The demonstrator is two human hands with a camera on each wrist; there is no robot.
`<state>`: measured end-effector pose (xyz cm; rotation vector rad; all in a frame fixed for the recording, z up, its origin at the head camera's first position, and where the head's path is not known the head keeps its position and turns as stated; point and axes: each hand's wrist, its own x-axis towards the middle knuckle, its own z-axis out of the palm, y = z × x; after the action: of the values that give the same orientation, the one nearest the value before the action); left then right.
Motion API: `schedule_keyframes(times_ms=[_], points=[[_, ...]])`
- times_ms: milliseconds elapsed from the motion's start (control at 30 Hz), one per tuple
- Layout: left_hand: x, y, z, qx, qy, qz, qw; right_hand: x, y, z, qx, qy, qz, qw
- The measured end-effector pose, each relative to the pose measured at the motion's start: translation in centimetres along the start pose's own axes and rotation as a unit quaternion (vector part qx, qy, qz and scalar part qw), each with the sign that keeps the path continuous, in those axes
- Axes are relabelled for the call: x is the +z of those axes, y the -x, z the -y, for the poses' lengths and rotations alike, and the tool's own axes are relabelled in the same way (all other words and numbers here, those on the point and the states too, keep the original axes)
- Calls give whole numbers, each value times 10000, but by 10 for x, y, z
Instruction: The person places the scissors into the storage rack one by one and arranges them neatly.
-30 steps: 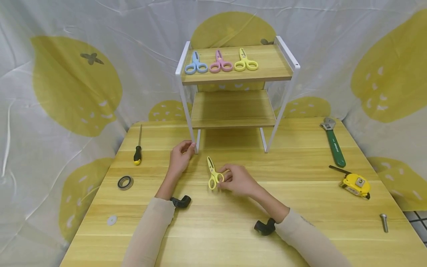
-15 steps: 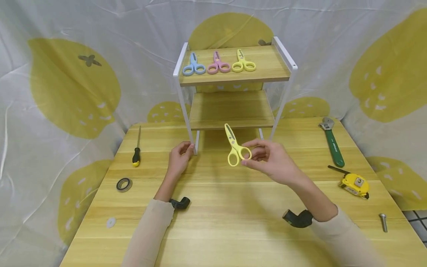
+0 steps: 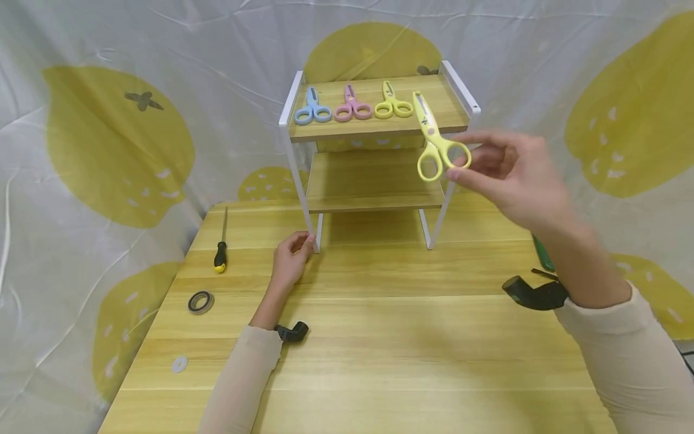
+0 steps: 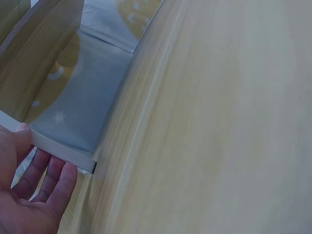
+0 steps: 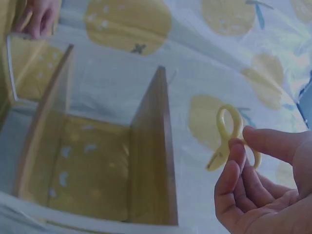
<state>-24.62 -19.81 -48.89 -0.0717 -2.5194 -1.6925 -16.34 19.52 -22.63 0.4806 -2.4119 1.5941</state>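
My right hand [image 3: 526,175] pinches one handle ring of a pair of yellow scissors [image 3: 432,131], blades up. In the head view they are in the air in front of the shelf's right side; in the right wrist view the scissors [image 5: 223,151] stand out beside the boards. My left hand [image 3: 291,259] grips the front left leg of the white-framed wooden shelf rack [image 3: 374,199] near its foot; the left wrist view has thumb and fingers on either side of that leg [image 4: 63,150]. On the top board lie blue scissors [image 3: 312,106], pink scissors [image 3: 352,104] and yellow scissors [image 3: 391,101], side by side.
On the table's left are a screwdriver [image 3: 220,256], a ring-shaped bearing [image 3: 193,302] and a washer [image 3: 180,364]. At right, my arm mostly covers a green-handled wrench [image 3: 544,256]. A lemon-print curtain [image 3: 228,36] hangs around the table.
My right hand has lifted the yellow scissors off the tabletop, up and to the right, to about the top board's height in view. My left hand stays at the rack's leg.
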Motion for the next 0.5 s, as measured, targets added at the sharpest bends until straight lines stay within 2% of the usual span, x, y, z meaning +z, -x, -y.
schedule_keyframes(times_ms=[233, 400, 500], points=[[0, 0, 2, 16, -23, 13, 10000, -28, -49, 3, 277, 726, -344, 9964], [0, 0, 3, 33, 25, 21, 10000, -36, -75, 3, 360, 1636, -388, 9851], [1, -1, 3, 38, 78, 13, 10000, -39, -87, 3, 475, 2001, -303, 9782]])
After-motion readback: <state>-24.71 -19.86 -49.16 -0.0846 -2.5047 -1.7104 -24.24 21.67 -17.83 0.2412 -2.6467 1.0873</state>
